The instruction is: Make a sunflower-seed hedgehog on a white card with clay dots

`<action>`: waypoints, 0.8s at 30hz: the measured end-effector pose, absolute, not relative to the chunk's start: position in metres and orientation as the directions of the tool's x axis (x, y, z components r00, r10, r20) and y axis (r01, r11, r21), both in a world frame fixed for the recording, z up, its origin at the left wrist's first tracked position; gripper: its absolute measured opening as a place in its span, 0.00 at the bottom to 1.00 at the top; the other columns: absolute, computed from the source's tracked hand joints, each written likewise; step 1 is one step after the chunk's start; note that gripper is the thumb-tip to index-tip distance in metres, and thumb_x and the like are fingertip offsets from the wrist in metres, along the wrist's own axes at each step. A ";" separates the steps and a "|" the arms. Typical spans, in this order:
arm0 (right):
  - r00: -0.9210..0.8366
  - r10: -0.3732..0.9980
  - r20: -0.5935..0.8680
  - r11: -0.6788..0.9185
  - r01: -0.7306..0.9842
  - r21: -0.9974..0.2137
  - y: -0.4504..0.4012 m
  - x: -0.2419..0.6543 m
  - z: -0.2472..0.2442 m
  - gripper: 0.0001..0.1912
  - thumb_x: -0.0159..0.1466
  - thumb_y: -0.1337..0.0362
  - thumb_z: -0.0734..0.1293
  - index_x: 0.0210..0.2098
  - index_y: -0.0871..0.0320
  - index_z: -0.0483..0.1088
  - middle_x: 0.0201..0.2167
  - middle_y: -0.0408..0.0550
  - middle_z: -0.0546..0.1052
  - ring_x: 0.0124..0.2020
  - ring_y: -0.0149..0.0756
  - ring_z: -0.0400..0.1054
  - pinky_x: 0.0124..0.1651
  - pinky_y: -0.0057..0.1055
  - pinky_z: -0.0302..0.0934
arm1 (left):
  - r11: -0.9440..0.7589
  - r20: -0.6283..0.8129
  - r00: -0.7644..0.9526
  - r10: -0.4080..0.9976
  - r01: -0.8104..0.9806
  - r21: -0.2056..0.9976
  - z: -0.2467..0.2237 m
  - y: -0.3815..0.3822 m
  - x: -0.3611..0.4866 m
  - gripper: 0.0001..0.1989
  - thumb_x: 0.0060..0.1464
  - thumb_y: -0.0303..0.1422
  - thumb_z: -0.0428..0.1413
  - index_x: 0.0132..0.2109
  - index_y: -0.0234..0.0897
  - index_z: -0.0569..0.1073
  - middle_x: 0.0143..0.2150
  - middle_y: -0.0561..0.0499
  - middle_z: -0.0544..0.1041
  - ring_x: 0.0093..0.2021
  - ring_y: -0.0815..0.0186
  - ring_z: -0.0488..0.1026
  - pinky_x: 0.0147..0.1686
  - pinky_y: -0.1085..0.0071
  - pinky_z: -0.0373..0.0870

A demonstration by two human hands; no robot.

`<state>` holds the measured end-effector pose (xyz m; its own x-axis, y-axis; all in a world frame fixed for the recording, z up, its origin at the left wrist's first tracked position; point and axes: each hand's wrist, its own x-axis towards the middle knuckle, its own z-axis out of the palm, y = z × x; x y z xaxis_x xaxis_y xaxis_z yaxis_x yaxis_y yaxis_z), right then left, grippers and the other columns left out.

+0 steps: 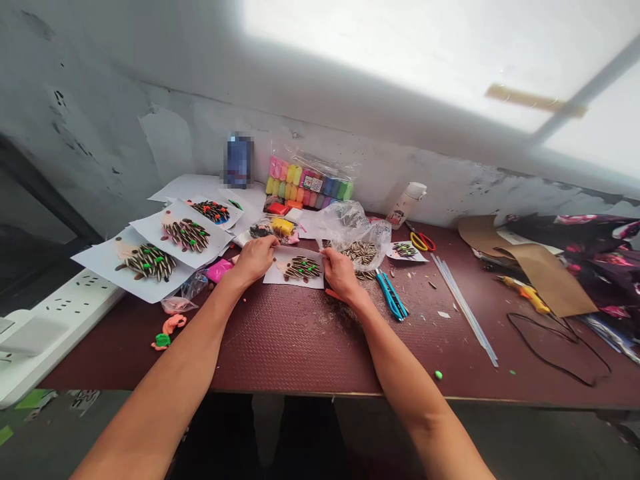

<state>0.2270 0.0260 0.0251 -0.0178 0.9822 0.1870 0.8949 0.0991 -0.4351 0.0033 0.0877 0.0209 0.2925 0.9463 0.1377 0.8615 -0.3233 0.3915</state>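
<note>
My left hand (pixel 254 261) and right hand (pixel 341 275) are near the far edge of the bench (pixel 300 347), around its middle. My fingers (pixel 326 261) grip the left and right edges of a white card (pixel 280 279) bearing a clay hedgehog with sunflower-seed spines (pixel 303 268). Just past my right hand lies a plastic bag of seeds (pixel 361 252), with a blue craft knife (pixel 391 295) beside it. Two finished hedgehog cards (pixel 147 263) lie towards the bench's left end, below a pack of pastel clay (pixel 307 183) against the wall. Red-handled scissors (pixel 423 241) and clear glue sticks (pixel 464 308) lie to the right.
</note>
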 end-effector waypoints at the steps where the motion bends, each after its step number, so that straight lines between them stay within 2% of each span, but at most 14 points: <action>1: -0.018 0.983 0.185 0.099 0.894 -0.437 0.026 0.227 0.025 0.15 0.67 0.71 0.59 0.45 0.57 0.76 0.42 0.53 0.82 0.42 0.41 0.75 0.42 0.28 0.58 | -0.325 0.139 0.294 0.946 0.857 0.400 0.020 0.088 0.003 0.17 0.59 0.24 0.47 0.48 0.35 0.78 0.47 0.41 0.82 0.49 0.51 0.78 0.50 0.61 0.70; 8: -0.016 0.984 0.177 0.091 0.902 -0.422 0.026 0.228 0.027 0.13 0.67 0.70 0.59 0.40 0.57 0.76 0.38 0.52 0.82 0.39 0.40 0.73 0.39 0.28 0.55 | -0.320 0.166 0.274 0.947 0.828 0.461 0.019 0.085 0.002 0.18 0.57 0.23 0.49 0.51 0.35 0.78 0.49 0.41 0.82 0.51 0.51 0.77 0.52 0.61 0.70; 16: -0.006 0.990 0.143 0.060 0.925 -0.376 0.024 0.227 0.029 0.13 0.69 0.69 0.58 0.42 0.57 0.75 0.35 0.51 0.81 0.35 0.38 0.71 0.36 0.28 0.51 | -0.312 0.176 0.258 0.950 0.813 0.492 0.020 0.084 0.003 0.17 0.57 0.24 0.49 0.48 0.35 0.79 0.46 0.41 0.83 0.48 0.52 0.78 0.49 0.62 0.71; 24: -0.041 0.987 0.153 0.102 0.905 -0.414 0.024 0.227 0.027 0.15 0.67 0.71 0.58 0.41 0.56 0.76 0.36 0.50 0.81 0.36 0.38 0.71 0.37 0.28 0.51 | -0.315 0.200 0.244 0.949 0.777 0.545 0.021 0.082 0.004 0.18 0.56 0.23 0.48 0.49 0.34 0.78 0.48 0.40 0.82 0.50 0.51 0.78 0.51 0.60 0.71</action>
